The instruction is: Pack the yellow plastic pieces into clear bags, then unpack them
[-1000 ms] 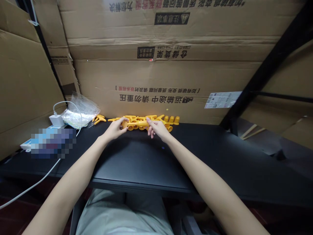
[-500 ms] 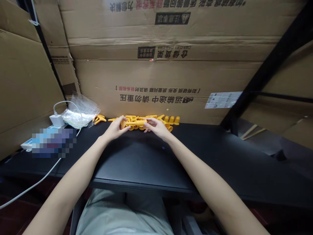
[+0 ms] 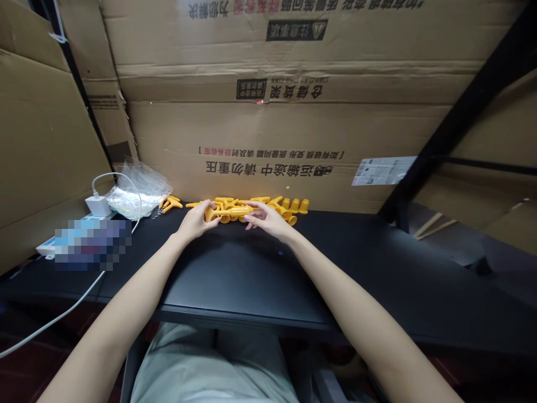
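Observation:
Between my two hands a long yellow plastic part [image 3: 234, 211] is held level above the black tabletop, with a wide end on the left and a thicker barrel on the right. My left hand [image 3: 196, 220] is closed on the wide end, thumb and fingers around it. The barrel's right end is gripped by the fingertips of my right hand [image 3: 268, 219]. Behind and below lie several more yellow plastic pieces, some of them T-shaped [image 3: 224, 201]. Small yellow cups [image 3: 296, 205] stand upright to the right of my right hand.
Yellow branched pieces [image 3: 170, 204] lie left of my hands near a clear plastic bag [image 3: 134, 193]. A white charger [image 3: 98, 206] with its cable sits on a power strip [image 3: 46, 247]. Cardboard [image 3: 260, 123] walls the back; a black post [image 3: 453, 117] slants at right.
The yellow part appears slightly turned or shifted in my hands, its barrel now looking smoother and rounder. Both hands have stayed nearly in place.

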Demonstrator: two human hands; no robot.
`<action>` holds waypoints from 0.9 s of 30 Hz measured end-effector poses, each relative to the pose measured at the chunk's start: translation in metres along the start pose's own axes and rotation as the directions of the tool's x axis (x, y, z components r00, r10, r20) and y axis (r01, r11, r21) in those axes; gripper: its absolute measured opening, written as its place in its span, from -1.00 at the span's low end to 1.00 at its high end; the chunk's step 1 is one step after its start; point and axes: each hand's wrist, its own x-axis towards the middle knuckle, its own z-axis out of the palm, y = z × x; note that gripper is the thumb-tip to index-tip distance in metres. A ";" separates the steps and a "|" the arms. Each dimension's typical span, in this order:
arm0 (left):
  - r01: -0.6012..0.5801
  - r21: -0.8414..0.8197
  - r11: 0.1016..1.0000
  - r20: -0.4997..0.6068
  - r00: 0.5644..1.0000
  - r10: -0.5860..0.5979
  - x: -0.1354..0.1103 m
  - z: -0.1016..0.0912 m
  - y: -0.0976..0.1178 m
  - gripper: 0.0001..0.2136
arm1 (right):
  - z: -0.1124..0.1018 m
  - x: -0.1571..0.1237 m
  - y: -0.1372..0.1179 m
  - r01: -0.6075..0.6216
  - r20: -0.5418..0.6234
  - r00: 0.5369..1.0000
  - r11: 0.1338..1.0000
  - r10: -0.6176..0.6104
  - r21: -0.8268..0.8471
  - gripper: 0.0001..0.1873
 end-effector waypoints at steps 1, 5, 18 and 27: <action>0.001 0.001 1.000 0.002 1.000 -0.001 0.000 0.000 0.000 -0.75 | 0.000 0.000 0.000 0.008 0.009 1.000 1.000 -0.008 0.006 -0.45; -0.014 0.004 1.000 0.004 1.000 0.014 -0.001 -0.001 0.003 -0.77 | 0.001 0.000 0.001 -0.028 -0.013 1.000 1.000 0.028 0.015 -0.53; -0.037 0.037 0.999 -0.013 0.999 0.037 -0.001 -0.001 0.005 -0.78 | 0.001 -0.001 -0.003 0.021 0.009 1.000 1.000 -0.021 -0.015 -0.53; -0.051 0.052 0.997 -0.040 0.998 0.053 -0.002 0.000 0.011 -0.77 | 0.008 -0.005 -0.014 -0.148 -0.075 0.987 0.983 0.140 -0.112 -0.47</action>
